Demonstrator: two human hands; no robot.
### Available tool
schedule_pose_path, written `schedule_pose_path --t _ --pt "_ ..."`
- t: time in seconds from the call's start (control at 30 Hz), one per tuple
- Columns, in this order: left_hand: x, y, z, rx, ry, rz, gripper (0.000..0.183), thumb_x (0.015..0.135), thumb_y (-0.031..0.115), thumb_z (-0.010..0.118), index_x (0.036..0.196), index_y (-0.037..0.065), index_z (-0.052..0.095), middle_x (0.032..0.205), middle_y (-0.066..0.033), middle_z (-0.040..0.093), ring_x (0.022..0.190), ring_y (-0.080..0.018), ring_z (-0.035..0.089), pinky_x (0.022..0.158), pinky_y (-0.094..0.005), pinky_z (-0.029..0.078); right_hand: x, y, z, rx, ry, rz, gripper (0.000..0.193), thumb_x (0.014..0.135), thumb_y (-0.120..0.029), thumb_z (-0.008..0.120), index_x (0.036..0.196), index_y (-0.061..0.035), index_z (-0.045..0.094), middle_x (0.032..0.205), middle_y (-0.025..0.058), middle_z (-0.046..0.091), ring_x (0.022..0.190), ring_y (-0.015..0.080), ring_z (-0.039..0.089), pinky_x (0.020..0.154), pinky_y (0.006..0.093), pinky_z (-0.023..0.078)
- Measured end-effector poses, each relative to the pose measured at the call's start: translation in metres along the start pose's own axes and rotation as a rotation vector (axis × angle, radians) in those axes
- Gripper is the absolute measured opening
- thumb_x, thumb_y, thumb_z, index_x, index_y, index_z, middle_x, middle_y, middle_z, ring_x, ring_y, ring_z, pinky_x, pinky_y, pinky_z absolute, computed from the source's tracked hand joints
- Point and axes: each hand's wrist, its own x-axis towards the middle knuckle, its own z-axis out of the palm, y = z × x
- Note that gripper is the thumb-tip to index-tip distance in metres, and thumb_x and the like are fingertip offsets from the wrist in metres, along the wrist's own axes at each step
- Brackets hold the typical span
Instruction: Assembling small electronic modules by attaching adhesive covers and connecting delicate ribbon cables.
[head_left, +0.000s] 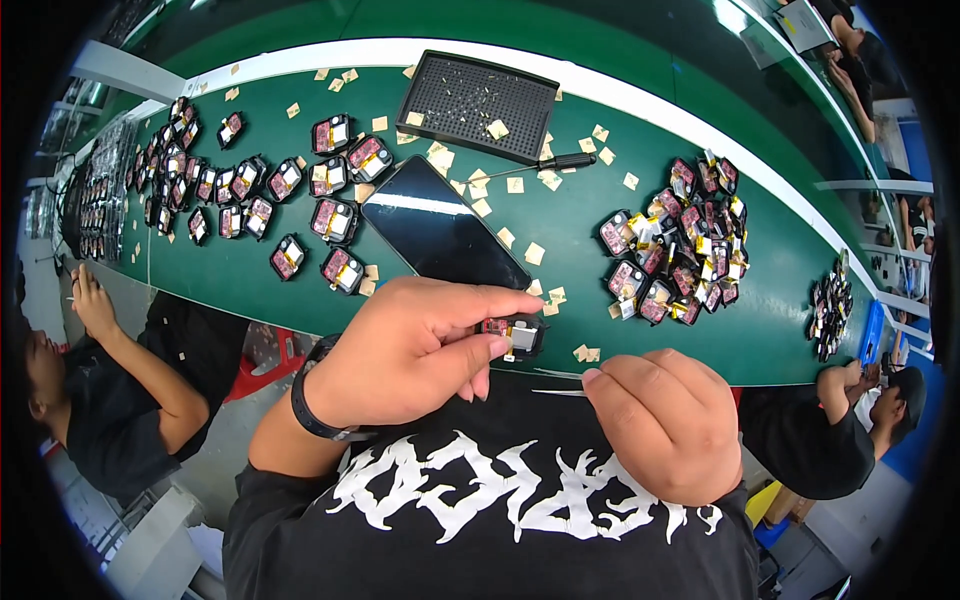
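Observation:
My left hand (405, 350), with a black band on its wrist, pinches a small open electronic unit (524, 337) at the table's near edge. The unit has a black casing, a red circuit board and a silvery battery-like block. To its right, my right hand (665, 425) is closed around metal tweezers (558, 392); only their thin tips show, pointing left and apart from the unit. Just beyond my left hand lies a dark glossy phone-like slab (440, 225). Small pale yellow paper squares (535, 253) are scattered nearby.
Similar units are heaped at right (690, 240), spread at left (240, 180) and piled at the far right (830, 305). A black tray (480, 105) and a screwdriver (567, 161) lie at the back of the green table (400, 255). People sit on both sides.

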Motion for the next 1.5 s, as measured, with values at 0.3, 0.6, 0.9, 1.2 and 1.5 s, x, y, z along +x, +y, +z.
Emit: schedule_pose_path --t 0.3,0.6,0.9,1.2,1.5 --pt "-0.007 -0.001 -0.007 -0.044 -0.053 0.14 0.057 0.089 -0.01 0.048 0.144 -0.003 0.058 0.078 -0.0065 0.069 0.068 -0.0108 0.07 0.062 -0.0232 0.054 0.013 -0.01 0.01 0.095 0.089 0.049 0.029 0.072 -0.008 0.071 0.098 0.0035 0.07 0.093 0.0127 0.065 0.07 0.0215 0.062 0.058 0.03 0.054" --pt "-0.015 0.004 -0.015 0.19 -0.075 0.223 0.062 0.083 -0.01 0.049 0.143 0.001 0.061 0.08 -0.0096 0.07 0.067 -0.012 0.071 0.061 -0.0254 0.054 0.022 -0.018 0.014 0.072 0.014 0.038 0.031 0.072 -0.009 0.07 0.1 0.0032 0.07 0.093 0.0127 0.064 0.072 0.0216 0.062 0.059 0.0294 0.054" --pt "-0.018 -0.004 -0.026 0.231 -0.101 0.281 0.06 0.081 -0.014 0.051 0.138 -0.001 0.064 0.08 -0.011 0.07 0.067 -0.0141 0.071 0.062 -0.0267 0.055 0.035 -0.026 0.009 0.065 -0.067 -0.041 0.033 0.071 -0.009 0.068 0.1 0.0071 0.069 0.093 0.0133 0.064 0.075 0.0213 0.061 0.06 0.0298 0.055" --pt "-0.017 -0.013 -0.043 0.081 -0.205 0.159 0.056 0.086 -0.01 0.055 0.139 0.004 0.065 0.086 -0.0085 0.069 0.071 -0.0119 0.068 0.063 -0.0272 0.053 0.048 -0.035 0.011 -0.004 -0.18 -0.041 0.032 0.074 -0.01 0.067 0.103 0.0032 0.069 0.096 0.0108 0.063 0.078 0.0209 0.061 0.063 0.0292 0.051" --pt "-0.043 -0.04 -0.078 0.709 0.427 0.496 0.023 0.089 0.01 0.073 0.111 0.004 0.071 0.086 -0.0083 0.071 0.083 -0.0287 0.067 0.077 -0.039 0.053 0.034 -0.031 0.019 0.225 0.074 0.407 0.028 0.073 0.007 0.077 0.097 -0.0004 0.068 0.087 0.011 0.068 0.071 0.0287 0.063 0.062 0.0379 0.05"
